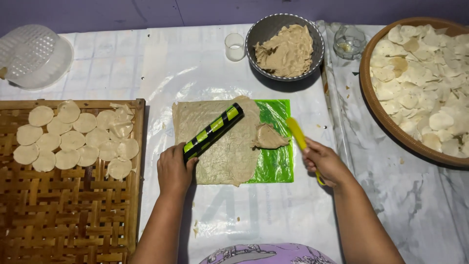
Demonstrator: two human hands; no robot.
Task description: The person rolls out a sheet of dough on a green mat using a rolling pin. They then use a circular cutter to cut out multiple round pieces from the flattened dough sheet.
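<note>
Both hands are seen low in the head view, well apart, each closed on a tool. A black roller with green-yellow stripes (213, 132) is gripped at its near end by the left hand (174, 171), and it is laid slantwise across a thin rolled sheet of dough (220, 151). A yellow spatula (298, 135) is clasped by its handle in the right hand (325, 164), its blade being pointed up and away toward a small lump of dough (268, 138), which is seated at the right edge of the sheet. The sheet is spread over a green plastic mat (278, 161), whose right part is left uncovered. Everything is set on a white plastic table cover (195, 68). To the left, a woven bamboo tray (68, 215) is placed, with cut dough rounds (73, 139) laid in rows on its far half. Farther back, a metal bowl (259, 34) holding more dough is found, with a small white cup (235, 47) just beside it on the left and a clear glass (349, 41) on its right. A round brown tray (376, 107) heaped with pale rounds is seen at the right edge, and a white perforated plastic basket (34, 56) at the far left.
</note>
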